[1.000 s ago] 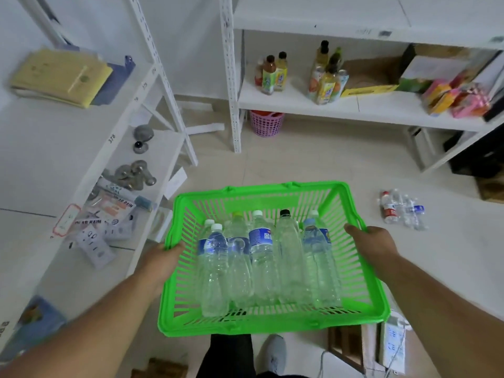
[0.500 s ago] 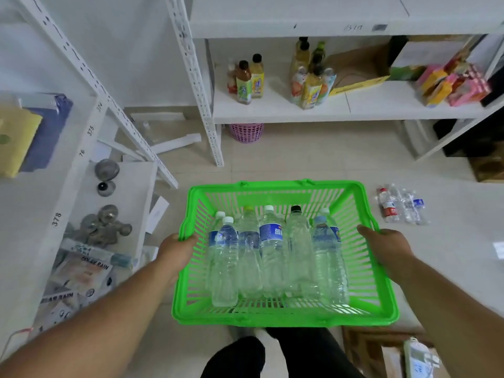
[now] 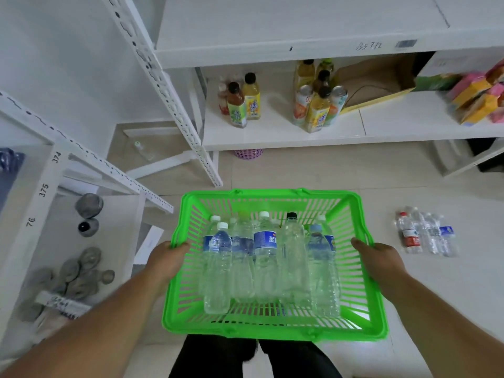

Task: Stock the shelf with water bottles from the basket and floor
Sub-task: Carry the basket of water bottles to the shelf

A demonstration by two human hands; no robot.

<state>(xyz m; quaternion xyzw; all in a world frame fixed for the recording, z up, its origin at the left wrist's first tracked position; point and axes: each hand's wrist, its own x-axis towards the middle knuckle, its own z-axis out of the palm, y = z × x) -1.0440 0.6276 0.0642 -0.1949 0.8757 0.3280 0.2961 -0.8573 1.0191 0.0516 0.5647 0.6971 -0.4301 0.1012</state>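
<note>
Green basket (image 3: 351,203) of water bottles (image 3: 264,257), gripped by left hand (image 3: 166,259) and right hand (image 3: 377,259); more bottles (image 3: 426,233) lie on floor (image 3: 313,170) before the shelf (image 3: 272,132).

The slatted basket (image 3: 362,304) is glossy green plastic, the water bottles (image 3: 266,264) clear ribbed plastic, the shelf (image 3: 272,133) matt white, the floor (image 3: 313,170) smooth tile.

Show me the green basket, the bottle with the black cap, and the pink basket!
green basket (image 3: 272,332), head view, on its near rim
bottle with the black cap (image 3: 293,257), head view, on its clear body
pink basket (image 3: 248,154), head view, on its woven side under the shelf
</note>
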